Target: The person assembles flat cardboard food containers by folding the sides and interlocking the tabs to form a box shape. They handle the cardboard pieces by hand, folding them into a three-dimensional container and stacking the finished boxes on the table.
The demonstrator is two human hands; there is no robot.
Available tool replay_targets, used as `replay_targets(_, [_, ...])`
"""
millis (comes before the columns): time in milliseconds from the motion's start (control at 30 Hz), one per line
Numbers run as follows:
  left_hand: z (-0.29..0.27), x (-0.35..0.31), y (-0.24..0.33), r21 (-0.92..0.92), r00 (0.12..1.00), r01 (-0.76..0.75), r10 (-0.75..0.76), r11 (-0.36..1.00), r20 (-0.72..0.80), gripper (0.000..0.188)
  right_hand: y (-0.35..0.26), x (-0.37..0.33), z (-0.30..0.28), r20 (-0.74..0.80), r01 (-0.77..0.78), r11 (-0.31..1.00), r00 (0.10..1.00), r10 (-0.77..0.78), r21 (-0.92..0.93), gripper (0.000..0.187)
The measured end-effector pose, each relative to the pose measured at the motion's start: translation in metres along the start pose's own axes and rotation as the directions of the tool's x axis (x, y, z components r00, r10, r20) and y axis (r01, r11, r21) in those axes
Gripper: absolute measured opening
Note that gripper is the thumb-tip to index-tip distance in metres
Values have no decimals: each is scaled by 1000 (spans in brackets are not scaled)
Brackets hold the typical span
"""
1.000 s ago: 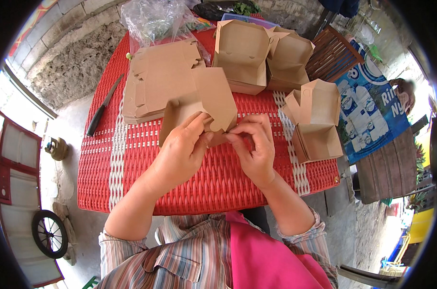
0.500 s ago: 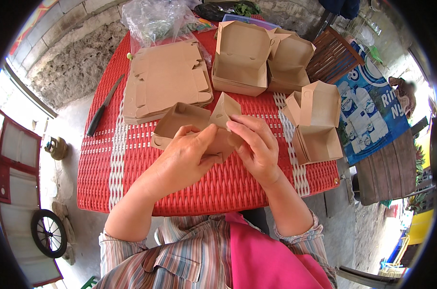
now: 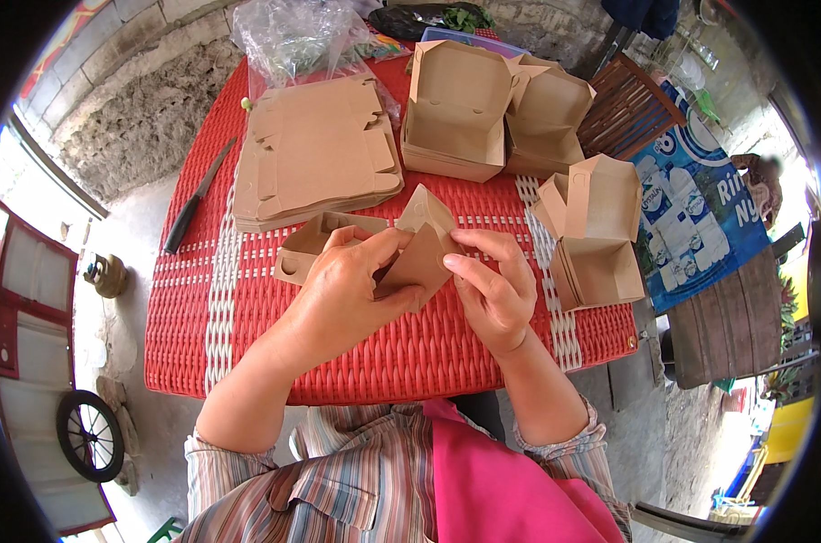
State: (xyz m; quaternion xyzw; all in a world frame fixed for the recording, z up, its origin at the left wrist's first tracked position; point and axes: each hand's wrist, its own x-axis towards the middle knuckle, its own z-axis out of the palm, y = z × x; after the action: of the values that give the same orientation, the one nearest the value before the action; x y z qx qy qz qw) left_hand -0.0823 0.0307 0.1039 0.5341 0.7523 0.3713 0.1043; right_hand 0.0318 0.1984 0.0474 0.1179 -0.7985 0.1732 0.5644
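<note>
Over the near middle of the red woven table (image 3: 338,371), a partly folded brown cardboard box (image 3: 419,262) is held up and tilted. My left hand (image 3: 347,281) grips its wall, with the fingers over the top edge and the thumb along the lower side. At the box's right corner, my right hand (image 3: 496,290) pinches the edge of a side flap between thumb and fingers. The open part of the box shows to the left, behind my left hand. My left fingers hide part of the fold between the two halves.
A stack of flat box blanks (image 3: 315,154) lies beyond my left hand. A knife (image 3: 198,199) rests at the left edge. Folded boxes stand open at the back (image 3: 455,118) and on the right (image 3: 600,235). A clear plastic bag (image 3: 297,41) sits at the far end.
The box has tilted, its right flap standing more upright and its open part shifting left. My right fingers have moved slightly right and down along the flap's edge. My left hand keeps its grip.
</note>
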Motion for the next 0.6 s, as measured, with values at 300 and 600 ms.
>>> replay_targets(300, [2, 1, -5, -219, 997, 73, -73, 973, 9, 37, -2, 0, -1, 9, -27, 998, 1000, 28, -64, 35])
replay_targets(600, [3, 1, -3, -171, 1000, -3, 0, 985, -16, 36, -4, -5, 3, -21, -41, 994, 999, 39, -104, 37])
